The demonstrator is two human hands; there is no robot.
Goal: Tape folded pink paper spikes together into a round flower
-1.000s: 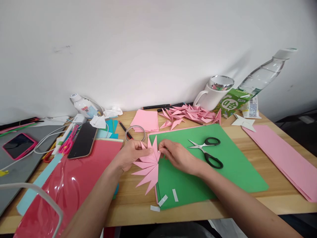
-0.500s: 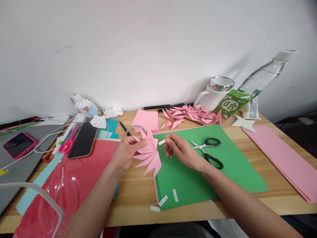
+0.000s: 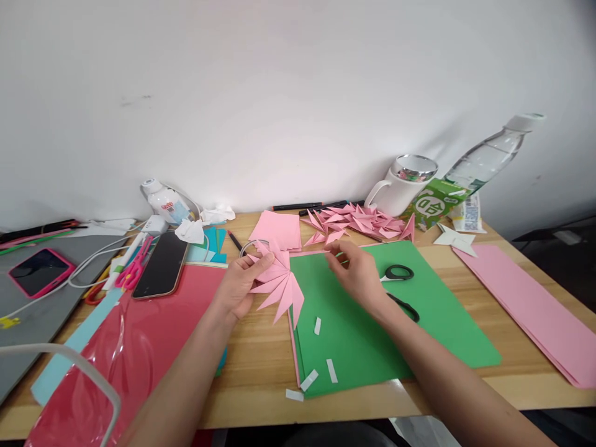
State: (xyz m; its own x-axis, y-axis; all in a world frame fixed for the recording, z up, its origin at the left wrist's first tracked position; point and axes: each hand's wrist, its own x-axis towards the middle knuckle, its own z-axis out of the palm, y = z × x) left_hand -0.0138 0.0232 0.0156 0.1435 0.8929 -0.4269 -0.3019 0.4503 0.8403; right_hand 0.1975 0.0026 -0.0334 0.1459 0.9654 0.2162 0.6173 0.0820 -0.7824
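Observation:
My left hand pinches a fan-shaped pink folded-paper piece with pointed tips, the thumb on top. My right hand hovers above the green paper, its fingers a little apart and nothing visible in them. Black-handled scissors lie beneath the right wrist, their blades hidden by it. A small white strip rests on the green sheet, with several similar strips around its lower left corner. Just beyond the right hand is a pile of pink folded-paper pieces.
A white mug, a green box and a leaning bottle stand by the wall. Pink paper lies at right. Left are a black phone, pink scissors and a red plastic-covered folder.
My right hand has let go of a white strip, which now lies on the green paper, and has moved right and farther off towards the pink pile. My left hand still holds the fan.

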